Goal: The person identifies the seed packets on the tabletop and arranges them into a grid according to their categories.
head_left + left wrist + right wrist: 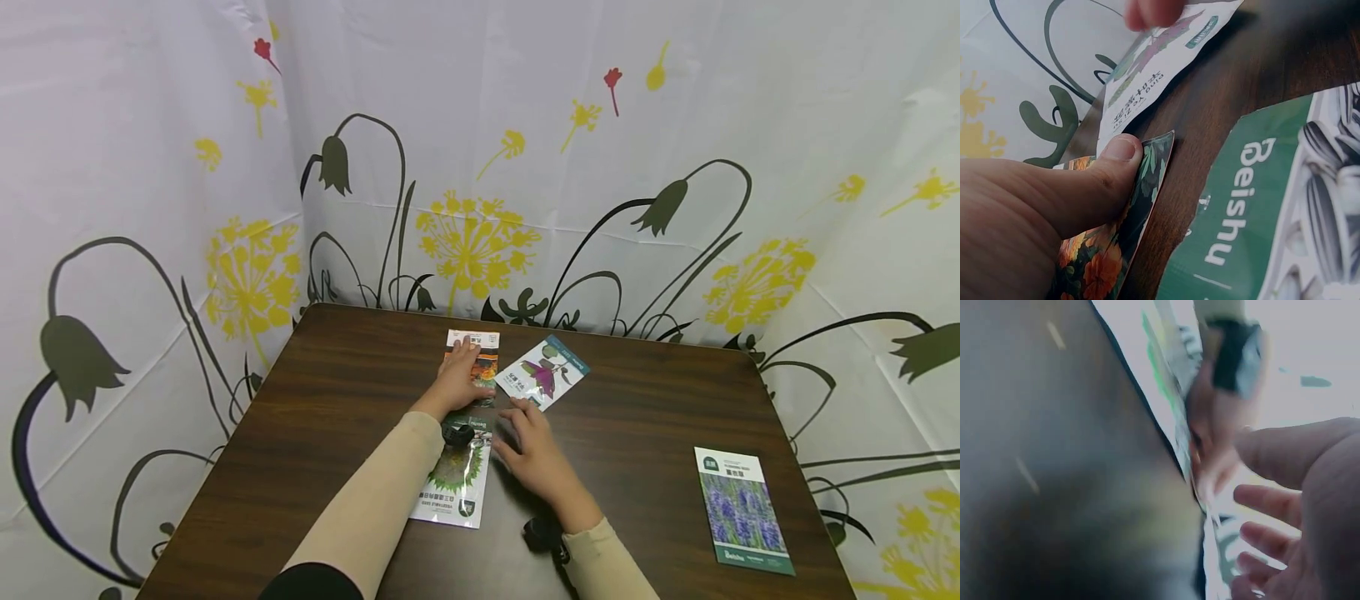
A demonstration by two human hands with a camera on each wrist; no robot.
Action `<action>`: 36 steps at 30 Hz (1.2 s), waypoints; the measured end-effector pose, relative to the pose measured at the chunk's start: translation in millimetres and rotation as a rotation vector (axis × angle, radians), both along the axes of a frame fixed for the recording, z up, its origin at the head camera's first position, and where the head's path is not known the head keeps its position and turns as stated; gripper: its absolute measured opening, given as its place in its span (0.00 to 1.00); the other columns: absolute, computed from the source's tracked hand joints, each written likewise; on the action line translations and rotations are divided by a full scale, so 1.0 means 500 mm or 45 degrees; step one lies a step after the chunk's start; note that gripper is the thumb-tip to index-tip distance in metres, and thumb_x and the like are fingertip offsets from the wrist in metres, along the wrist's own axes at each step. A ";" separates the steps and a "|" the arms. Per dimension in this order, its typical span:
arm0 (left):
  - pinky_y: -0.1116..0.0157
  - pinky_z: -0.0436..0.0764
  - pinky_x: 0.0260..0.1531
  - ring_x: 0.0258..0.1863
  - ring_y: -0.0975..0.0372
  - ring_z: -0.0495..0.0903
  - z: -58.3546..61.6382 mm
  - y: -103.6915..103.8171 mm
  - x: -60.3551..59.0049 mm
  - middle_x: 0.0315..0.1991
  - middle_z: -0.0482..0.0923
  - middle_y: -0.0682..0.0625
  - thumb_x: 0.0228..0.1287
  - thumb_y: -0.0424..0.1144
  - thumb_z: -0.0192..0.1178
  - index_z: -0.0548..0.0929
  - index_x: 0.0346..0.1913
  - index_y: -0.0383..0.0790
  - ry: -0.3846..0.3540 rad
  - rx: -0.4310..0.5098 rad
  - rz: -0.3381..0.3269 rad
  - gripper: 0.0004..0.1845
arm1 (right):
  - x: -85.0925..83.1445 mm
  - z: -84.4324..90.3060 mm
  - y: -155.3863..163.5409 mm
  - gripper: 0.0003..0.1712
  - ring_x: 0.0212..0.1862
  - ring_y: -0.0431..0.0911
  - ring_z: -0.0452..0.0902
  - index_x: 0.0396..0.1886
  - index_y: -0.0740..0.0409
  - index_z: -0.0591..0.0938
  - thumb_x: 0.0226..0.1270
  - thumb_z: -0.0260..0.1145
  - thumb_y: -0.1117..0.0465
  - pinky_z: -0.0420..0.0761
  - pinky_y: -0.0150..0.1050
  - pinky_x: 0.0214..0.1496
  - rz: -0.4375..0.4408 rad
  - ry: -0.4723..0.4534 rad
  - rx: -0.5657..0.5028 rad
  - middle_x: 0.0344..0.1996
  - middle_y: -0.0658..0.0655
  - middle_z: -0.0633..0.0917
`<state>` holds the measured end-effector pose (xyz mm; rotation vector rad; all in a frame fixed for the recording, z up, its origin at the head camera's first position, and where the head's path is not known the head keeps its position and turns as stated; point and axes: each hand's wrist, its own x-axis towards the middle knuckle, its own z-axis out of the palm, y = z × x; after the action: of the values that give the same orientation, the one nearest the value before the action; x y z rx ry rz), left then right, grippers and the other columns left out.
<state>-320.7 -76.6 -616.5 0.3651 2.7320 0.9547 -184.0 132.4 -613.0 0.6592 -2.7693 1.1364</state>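
My left hand [454,379] rests on a seed packet with orange flowers [487,363] near the table's far edge. In the left wrist view its thumb [1100,181] lies across the packet's printed face. Just right of it is a white seed packet with a purple leafy plant [543,372], lying at a slant. My right hand [536,450] hovers by that packet's near corner, fingers loosely extended and holding nothing. Below my left wrist lies a sunflower seed packet [453,483], partly hidden by the sleeve; its green end [1235,200] shows in the left wrist view.
Off to the right lies a packet with purple-blue flower spikes [742,508]. Everything lies on a dark wooden table [622,467]. A white curtain with printed flowers [570,192] hangs behind the table. The right wrist view is blurred.
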 end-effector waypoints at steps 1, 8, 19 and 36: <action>0.36 0.45 0.87 0.91 0.44 0.35 0.001 0.000 0.000 0.91 0.37 0.38 0.65 0.51 0.80 0.57 0.88 0.37 0.001 0.003 0.000 0.58 | -0.005 0.004 0.009 0.34 0.80 0.71 0.65 0.73 0.65 0.78 0.72 0.77 0.60 0.69 0.68 0.80 -0.024 -0.029 0.024 0.78 0.73 0.71; 0.37 0.44 0.87 0.91 0.44 0.35 0.004 -0.001 -0.001 0.91 0.38 0.37 0.65 0.52 0.79 0.57 0.88 0.37 0.006 -0.004 -0.003 0.57 | -0.035 0.008 0.040 0.43 0.80 0.68 0.68 0.83 0.60 0.72 0.74 0.76 0.53 0.71 0.65 0.80 -0.067 -0.193 0.242 0.78 0.69 0.73; 0.37 0.45 0.87 0.91 0.44 0.36 0.003 0.000 0.001 0.91 0.39 0.37 0.64 0.52 0.80 0.58 0.88 0.36 0.005 0.014 0.008 0.58 | -0.076 0.031 0.036 0.26 0.53 0.58 0.78 0.66 0.60 0.87 0.74 0.75 0.54 0.83 0.57 0.61 -0.187 -0.172 0.309 0.50 0.62 0.80; 0.37 0.44 0.87 0.91 0.44 0.36 0.003 0.002 0.004 0.91 0.39 0.37 0.64 0.50 0.81 0.58 0.87 0.35 0.018 0.028 0.010 0.58 | -0.085 0.032 0.042 0.11 0.47 0.63 0.85 0.41 0.65 0.83 0.74 0.72 0.59 0.87 0.59 0.48 -0.410 -0.076 0.398 0.51 0.66 0.80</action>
<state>-318.9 -75.8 -615.0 0.3670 2.7400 0.9881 -226.4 153.3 -596.8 0.1852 -2.9868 0.6805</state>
